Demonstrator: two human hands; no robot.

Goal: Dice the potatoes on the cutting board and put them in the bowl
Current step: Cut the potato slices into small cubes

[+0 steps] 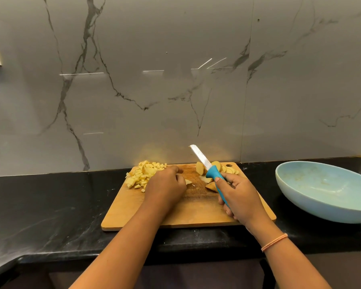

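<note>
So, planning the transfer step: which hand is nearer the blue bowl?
Right. The right hand, gripping the knife, is just left of the blue bowl; the left hand is farther left.

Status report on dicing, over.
Right hand grips blue-handled steel knife, blade raised. Left hand curled over wooden cutting board beside yellow potato dice. Pale blue bowl holds none. Nothing blocking.

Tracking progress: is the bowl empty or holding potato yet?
Empty as far as visible: the bowl interior is bare; the dice sit piled on the board.

Dim warm light, wall glare streaks, soft focus
</note>
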